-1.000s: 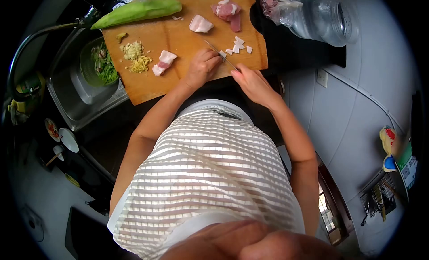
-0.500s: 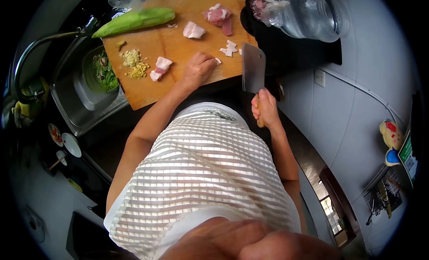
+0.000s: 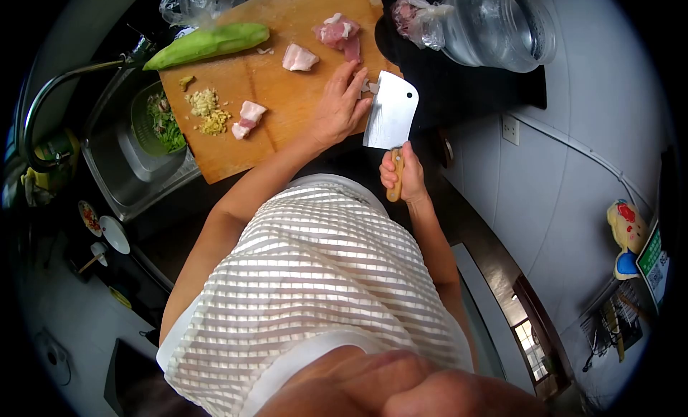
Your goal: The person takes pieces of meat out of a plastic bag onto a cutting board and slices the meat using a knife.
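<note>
My right hand [image 3: 405,174] is wrapped round the wooden handle of a cleaver [image 3: 391,112], its broad blade lying nearly flat at the cutting board's right edge. On the wooden cutting board [image 3: 287,105], my left hand [image 3: 338,107] stretches out its fingers beside small pale slices of meat [image 3: 368,87]. Those slices are partly hidden by the fingers and the blade. Beyond them lie a larger reddish piece of meat [image 3: 338,33] and a pale chunk of meat [image 3: 299,58]. A fatty strip of meat [image 3: 249,120] rests farther left.
A peeled green gourd [image 3: 208,45] lies across the board's far left, above chopped garlic [image 3: 208,112]. Left of the board, a sink [image 3: 132,180] holds a basket of greens [image 3: 166,123]. A large clear jar [image 3: 494,30] lies or stands at the back right, beside bagged meat [image 3: 407,17].
My left hand has moved right and its fingers have opened out by the slices. The cleaver has shifted left and turned, its blade now facing up and brightly lit.
</note>
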Available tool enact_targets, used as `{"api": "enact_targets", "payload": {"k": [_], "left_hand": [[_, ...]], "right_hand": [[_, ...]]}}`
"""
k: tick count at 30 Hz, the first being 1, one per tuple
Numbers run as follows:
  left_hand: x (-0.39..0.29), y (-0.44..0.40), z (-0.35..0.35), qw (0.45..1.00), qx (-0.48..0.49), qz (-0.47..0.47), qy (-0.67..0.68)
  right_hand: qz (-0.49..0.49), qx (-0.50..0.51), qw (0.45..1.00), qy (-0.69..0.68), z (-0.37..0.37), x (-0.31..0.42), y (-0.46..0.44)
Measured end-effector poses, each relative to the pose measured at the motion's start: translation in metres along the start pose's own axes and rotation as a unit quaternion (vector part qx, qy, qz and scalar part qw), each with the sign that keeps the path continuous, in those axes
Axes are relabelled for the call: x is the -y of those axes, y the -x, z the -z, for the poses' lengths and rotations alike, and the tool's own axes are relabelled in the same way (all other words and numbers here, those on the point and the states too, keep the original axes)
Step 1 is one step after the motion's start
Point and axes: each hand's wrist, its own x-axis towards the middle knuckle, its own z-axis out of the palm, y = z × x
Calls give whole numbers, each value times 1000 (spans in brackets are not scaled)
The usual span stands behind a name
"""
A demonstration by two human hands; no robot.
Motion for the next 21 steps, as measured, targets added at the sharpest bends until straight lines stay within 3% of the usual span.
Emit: {"api": "enact_targets", "payload": {"k": [15,21], "left_hand": [[-3,-1,-2,999,12,-24,-40],[-13,-64,17,993,-96,-75,-1]], "right_hand": [[-63,83,994,16,-22,-5,-18],[9,61,995,75,-68,54,-25]]}}
